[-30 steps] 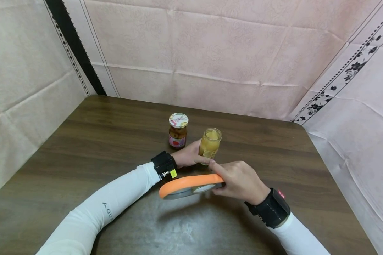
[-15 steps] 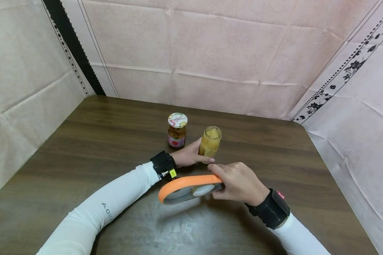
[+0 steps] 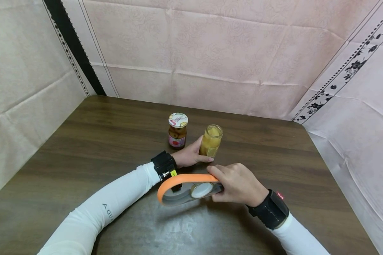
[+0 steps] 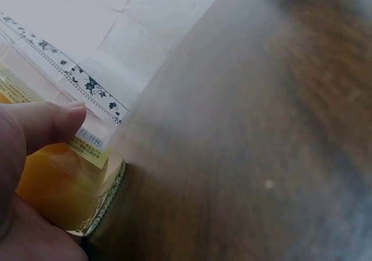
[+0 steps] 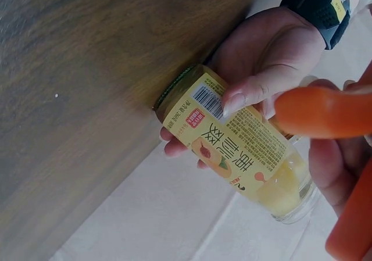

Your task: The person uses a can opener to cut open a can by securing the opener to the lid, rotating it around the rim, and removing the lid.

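Note:
My left hand (image 3: 189,154) grips a glass jar of yellow fruit (image 3: 210,143), its thumb across the side and fingers round the far side. The jar's mouth is uncovered at the top, and its yellow label (image 5: 224,139) faces the right wrist camera. Nearer to me, my right hand (image 3: 239,184) holds an orange and grey jar opener (image 3: 183,179), a loop with a round, white-faced lid (image 3: 201,190) inside its right end. The opener hangs above the table, apart from the jar. Part of its grip is hidden by the right fingers.
A closed jar of dark fruit (image 3: 177,131) with a patterned white lid stands just behind the left hand. Brown wood-grain tabletop (image 3: 121,141) spreads around. Pale cloth (image 3: 210,53) rises beyond the table's back edge and at both sides.
The opener has tilted in my right hand, so the lid's white face and the loop's inside show more fully. The right hand has lowered slightly. My left hand keeps its hold on the jar.

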The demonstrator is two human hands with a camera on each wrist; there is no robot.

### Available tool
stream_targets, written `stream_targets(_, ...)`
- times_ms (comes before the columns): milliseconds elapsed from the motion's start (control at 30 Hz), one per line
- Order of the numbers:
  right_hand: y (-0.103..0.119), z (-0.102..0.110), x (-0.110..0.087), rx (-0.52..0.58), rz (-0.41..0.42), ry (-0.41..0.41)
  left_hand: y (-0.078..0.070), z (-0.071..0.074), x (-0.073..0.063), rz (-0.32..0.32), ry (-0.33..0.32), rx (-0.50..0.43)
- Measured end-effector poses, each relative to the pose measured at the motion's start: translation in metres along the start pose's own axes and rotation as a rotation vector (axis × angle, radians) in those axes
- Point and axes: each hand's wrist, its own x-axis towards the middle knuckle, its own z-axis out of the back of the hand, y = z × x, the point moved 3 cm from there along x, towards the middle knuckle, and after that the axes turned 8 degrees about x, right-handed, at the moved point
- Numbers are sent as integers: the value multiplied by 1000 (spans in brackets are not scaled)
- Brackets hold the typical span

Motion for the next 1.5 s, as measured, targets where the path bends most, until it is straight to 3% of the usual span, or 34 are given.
stream_targets(333,0,-2,-1,16,-2,15,0,1,1,-20,-2,22)
stream_targets(933,-2,-6,-2,43,7,-3,0,1,-1,5,18,59)
stream_targets(1500,-3,-9,-5,57,-14,38,1,3,0,34,-7,113)
